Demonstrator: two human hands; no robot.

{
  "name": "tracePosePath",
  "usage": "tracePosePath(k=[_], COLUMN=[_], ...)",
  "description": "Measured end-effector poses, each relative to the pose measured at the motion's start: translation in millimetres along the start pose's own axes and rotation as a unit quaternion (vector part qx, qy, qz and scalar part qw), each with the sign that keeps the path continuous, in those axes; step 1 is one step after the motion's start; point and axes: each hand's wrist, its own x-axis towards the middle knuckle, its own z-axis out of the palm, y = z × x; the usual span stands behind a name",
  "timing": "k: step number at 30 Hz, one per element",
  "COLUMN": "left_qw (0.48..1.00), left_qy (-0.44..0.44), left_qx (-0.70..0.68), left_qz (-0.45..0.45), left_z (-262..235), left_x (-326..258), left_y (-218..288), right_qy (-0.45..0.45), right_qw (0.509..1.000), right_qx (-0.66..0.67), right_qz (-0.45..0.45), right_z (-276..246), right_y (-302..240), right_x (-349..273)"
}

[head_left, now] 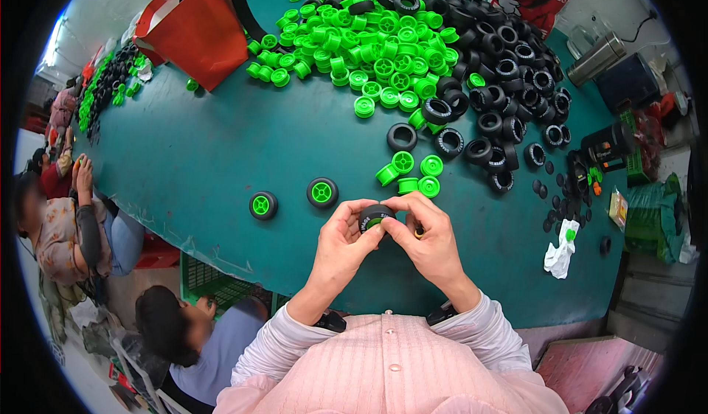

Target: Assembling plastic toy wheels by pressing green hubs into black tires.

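Close in front of me, a small black toy tire (375, 213) with a green rim showing inside it is held between both hands. My left hand (346, 231) grips its left side, fingers curled behind. On the other side my right hand (422, 230) pinches it, the thumb pressing on the green rim. Part of the tire is hidden by my fingers. Two wheels with green rims in black tires, one wheel (322, 192) nearer my hands and another wheel (262, 204) farther left, lie on the table. Several loose green rims (403, 162) sit just beyond my hands.
A heap of green rims (383, 67) and a heap of black tires (509, 104) cover the far part of the green table (177, 156). A red bag (195, 34) stands at the far left. White paper (562, 250) lies at right. Other people sit along the left edge.
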Motion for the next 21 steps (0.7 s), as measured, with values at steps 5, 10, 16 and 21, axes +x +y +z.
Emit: tracePosePath(k=[5,10,16,21], left_qw=[0.999,0.971,0.995,0.999], left_qy=[-0.001,0.003,-0.012,-0.036], left_qx=[0.042,0.211,0.085,-0.035], left_qz=[0.002,0.115,0.051,0.005], left_z=[-2.9,-4.2,-5.4,-15.1], left_x=[1.5,4.2,1.7,6.8], left_y=[-5.2,-11.5,-8.3,-12.2], right_qy=[0.002,0.041,0.050,0.006], right_qw=[0.999,0.995,0.989,0.999], right_qx=[0.004,-0.085,0.108,0.000], right_qz=[0.048,-0.009,0.085,0.048], right_z=[1.1,8.3,12.5,7.4], right_y=[-1.1,-3.0,19.5,-2.8], right_x=[-1.8,-2.5,-1.3,-2.5])
